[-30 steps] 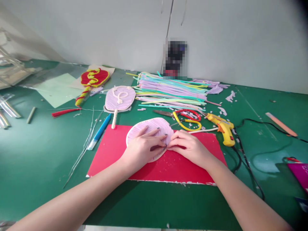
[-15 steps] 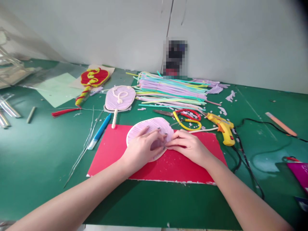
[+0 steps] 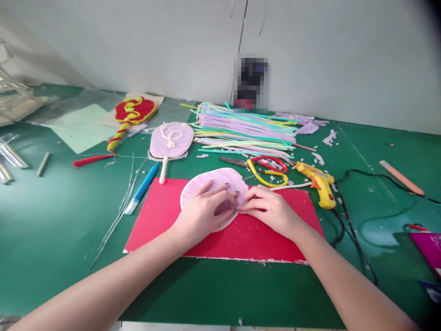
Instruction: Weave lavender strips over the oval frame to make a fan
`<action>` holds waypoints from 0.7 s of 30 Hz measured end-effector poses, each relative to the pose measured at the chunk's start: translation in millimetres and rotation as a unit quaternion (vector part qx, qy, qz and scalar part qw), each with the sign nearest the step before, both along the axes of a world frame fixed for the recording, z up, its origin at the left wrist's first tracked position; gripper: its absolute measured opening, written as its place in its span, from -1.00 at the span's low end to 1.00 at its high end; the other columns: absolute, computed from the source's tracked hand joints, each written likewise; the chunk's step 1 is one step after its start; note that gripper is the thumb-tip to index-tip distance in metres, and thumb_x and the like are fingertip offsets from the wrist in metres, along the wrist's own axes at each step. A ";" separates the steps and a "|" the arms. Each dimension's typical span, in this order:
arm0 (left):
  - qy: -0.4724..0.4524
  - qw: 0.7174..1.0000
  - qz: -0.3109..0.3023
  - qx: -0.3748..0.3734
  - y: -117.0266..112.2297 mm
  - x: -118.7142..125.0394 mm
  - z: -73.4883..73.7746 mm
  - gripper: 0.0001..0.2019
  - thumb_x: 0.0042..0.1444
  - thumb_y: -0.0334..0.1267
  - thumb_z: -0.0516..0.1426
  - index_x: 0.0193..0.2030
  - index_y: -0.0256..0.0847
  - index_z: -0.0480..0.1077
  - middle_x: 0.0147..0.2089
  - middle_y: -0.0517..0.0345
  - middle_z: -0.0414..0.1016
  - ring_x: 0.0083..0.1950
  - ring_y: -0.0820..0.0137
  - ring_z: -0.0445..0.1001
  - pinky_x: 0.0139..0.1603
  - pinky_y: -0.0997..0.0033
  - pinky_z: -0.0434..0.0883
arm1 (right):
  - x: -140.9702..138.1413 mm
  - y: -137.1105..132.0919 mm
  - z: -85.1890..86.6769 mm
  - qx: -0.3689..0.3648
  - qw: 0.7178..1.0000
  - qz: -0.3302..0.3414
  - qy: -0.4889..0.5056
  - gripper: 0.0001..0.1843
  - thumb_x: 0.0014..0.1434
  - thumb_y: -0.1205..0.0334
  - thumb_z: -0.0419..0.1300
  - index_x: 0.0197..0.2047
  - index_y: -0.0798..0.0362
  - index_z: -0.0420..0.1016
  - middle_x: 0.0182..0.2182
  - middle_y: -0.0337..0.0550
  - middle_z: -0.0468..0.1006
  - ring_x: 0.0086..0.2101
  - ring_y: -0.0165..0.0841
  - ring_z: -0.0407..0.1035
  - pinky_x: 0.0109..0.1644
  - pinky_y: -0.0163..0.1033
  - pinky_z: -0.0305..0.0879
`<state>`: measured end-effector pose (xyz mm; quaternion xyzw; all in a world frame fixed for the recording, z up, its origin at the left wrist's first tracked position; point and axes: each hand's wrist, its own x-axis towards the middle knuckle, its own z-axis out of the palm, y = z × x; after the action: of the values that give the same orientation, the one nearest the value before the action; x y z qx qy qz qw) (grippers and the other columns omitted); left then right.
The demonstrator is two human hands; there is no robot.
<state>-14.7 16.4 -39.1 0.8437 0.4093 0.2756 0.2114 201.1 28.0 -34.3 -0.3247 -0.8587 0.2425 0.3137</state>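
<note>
A pale lilac oval fan face point(image 3: 211, 183), ribbed with rows of pipe cleaner, lies on a red sheet point(image 3: 158, 216) on the green table. My left hand point(image 3: 203, 211) rests on top of it, fingers curled and pressing down near its right edge. My right hand point(image 3: 270, 209) lies against that same edge, fingertips pinched together where they meet my left fingers. Whatever sits between the fingertips is too small to make out.
Behind lie a finished lilac fan point(image 3: 172, 140), a red and yellow fan point(image 3: 134, 110), a heap of pastel pipe cleaners point(image 3: 241, 131), scissors with red and yellow handles point(image 3: 265, 170), a yellow glue gun point(image 3: 319, 181) with its black cord, and a blue pen point(image 3: 142, 188).
My left fingers have curled up a little on the fan face. Both hands stay at its right edge.
</note>
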 end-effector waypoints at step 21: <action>0.010 1.000 -0.011 0.015 0.2 -0.3 1.5 -0.85 0.18 -0.28 0.07 -0.15 -0.15 0.42 0.03 0.14 0.54 0.21 0.26 0.36 0.34 0.03 0.11 | 0.4 0.5 -2.8 -0.009 1.000 -0.001 0.005 -0.86 0.20 0.30 0.18 -0.26 -0.01 0.59 -0.32 -0.16 0.52 -0.26 -0.37 0.37 -0.14 -0.21 0.37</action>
<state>-14.9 16.6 -37.6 0.8538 0.3980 0.2715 0.1974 201.6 28.5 -37.1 -0.3271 -0.8546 0.2511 0.3158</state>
